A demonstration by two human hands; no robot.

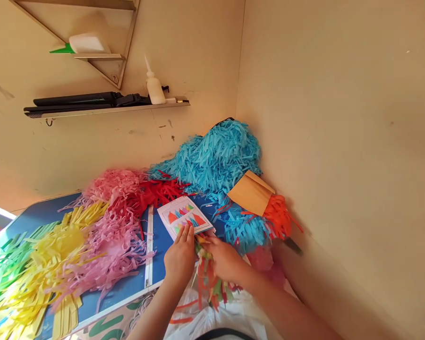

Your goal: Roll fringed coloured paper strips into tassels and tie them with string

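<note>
A white printed card packet (186, 216), with a colourful tassel picture on its front, is tilted over the table's front edge. My left hand (180, 259) grips its near end, fingers laid over the front and thumb hidden. Just beside it, my right hand (225, 257) is closed around a bundle of multicoloured tissue-paper tassels (209, 281) at the packet's near right end. Orange, green and red strips of the bundle hang down below my hands. Whether the bundle's top is inside the packet I cannot tell.
Blue tissue fringe (216, 151) is heaped in the corner. Pink (106, 236), yellow (62, 243), green (17, 259) and red fringe (159, 191) cover the blue table (160, 255). A brown envelope (251, 193) lies beside orange fringe (278, 217). A wall shelf (109, 112) carries a glue bottle (156, 89).
</note>
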